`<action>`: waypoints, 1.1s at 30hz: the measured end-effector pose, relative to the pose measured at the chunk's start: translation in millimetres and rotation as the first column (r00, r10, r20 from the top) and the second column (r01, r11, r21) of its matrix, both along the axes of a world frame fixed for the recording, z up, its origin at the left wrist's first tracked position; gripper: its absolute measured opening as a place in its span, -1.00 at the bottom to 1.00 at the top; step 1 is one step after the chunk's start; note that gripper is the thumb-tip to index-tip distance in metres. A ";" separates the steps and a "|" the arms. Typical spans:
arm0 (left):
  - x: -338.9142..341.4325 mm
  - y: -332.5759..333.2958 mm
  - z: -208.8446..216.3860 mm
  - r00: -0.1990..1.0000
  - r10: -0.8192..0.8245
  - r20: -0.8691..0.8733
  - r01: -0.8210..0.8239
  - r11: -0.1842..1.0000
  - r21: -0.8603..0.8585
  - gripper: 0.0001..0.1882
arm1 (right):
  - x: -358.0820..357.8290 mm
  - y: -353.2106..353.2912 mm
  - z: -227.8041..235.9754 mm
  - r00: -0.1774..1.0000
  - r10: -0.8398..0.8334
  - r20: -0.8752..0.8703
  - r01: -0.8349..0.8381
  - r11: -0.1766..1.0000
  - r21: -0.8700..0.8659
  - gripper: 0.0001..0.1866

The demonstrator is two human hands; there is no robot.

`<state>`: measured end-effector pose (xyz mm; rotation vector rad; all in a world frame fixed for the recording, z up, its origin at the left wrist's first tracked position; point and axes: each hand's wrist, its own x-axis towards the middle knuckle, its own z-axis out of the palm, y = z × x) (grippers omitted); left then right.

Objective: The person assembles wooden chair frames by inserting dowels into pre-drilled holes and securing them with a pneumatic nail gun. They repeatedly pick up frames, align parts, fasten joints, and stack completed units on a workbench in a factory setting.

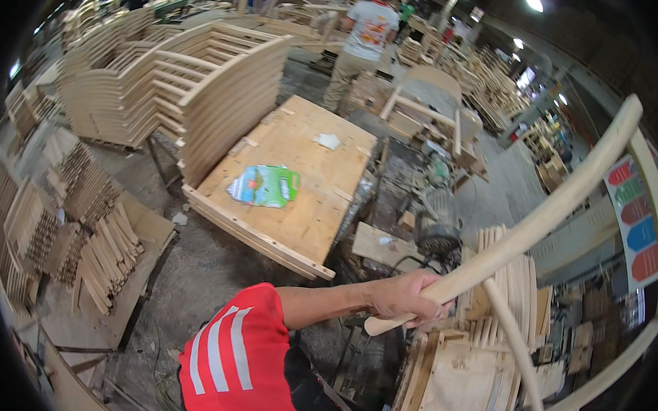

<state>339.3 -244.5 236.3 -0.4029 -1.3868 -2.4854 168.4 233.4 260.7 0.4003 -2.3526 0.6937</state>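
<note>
My left hand (410, 295) comes across from a red sleeve with white stripes, its fingers wrapped round the lower end of a thick post. The post belongs to a pale bare-wood chair frame (536, 225), held up tilted at the right. A thinner rail runs down from the post, and a second curved member bends along the right rim. Below the frame lies a wooden board (453, 387), with a stack of curved wooden pieces (514, 290) behind it. My right hand does not show.
A plywood-topped table (308, 182) carries a green-and-blue plastic packet (264, 186) and a white scrap (327, 141). Tall stacked chair frames (230, 96) stand beside it. Wooden slats (106, 261) lie at left. A motor (438, 215) sits mid-right. Another person (369, 36) stands beyond.
</note>
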 end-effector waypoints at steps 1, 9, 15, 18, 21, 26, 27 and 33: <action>21.7 -9.5 10.8 0.994 0.107 -0.022 -0.108 0.994 -0.019 -0.68 | -3.5 -35.9 14.6 0.999 0.022 -0.047 -0.018 0.996 0.084 -0.61; 123.4 -62.4 64.0 0.612 0.662 -0.432 -0.789 0.543 -0.287 -0.49 | 131.2 -355.8 113.4 0.413 0.893 -0.178 -0.814 0.274 -0.512 -0.34; 179.4 -123.4 61.3 0.380 0.727 -0.572 -0.896 0.136 -0.422 -0.46 | 241.6 -533.1 156.6 -0.012 0.934 -0.356 -0.627 -0.284 -0.725 -0.37; 212.8 -167.7 49.7 0.312 0.704 -0.638 -0.903 0.011 -0.430 -0.45 | 258.2 -604.3 144.1 -0.049 0.936 -0.349 -0.457 -0.332 -0.825 -0.59; 274.2 -211.4 59.7 0.370 0.587 -0.720 -0.814 -0.168 -0.555 -0.44 | 292.9 -641.9 142.1 -0.065 0.929 -0.364 -0.357 -0.362 -0.861 -0.60; 404.7 -296.4 85.6 -0.073 0.418 -0.905 -0.628 -0.725 -0.284 -0.29 | 272.2 -652.2 129.6 -0.369 0.817 -0.442 -0.171 -0.527 -0.832 -0.52; 442.0 -321.9 88.1 -0.268 0.254 -0.929 -0.361 -0.921 -0.148 -0.23 | 274.3 -657.6 129.2 -0.441 0.773 -0.456 -0.094 -0.546 -0.833 -0.52; 583.8 -373.6 95.5 -0.498 0.602 -0.624 -0.011 -0.724 -0.690 -0.26 | 275.0 -721.4 99.0 -0.677 0.527 -0.513 0.276 -0.465 -0.841 -0.52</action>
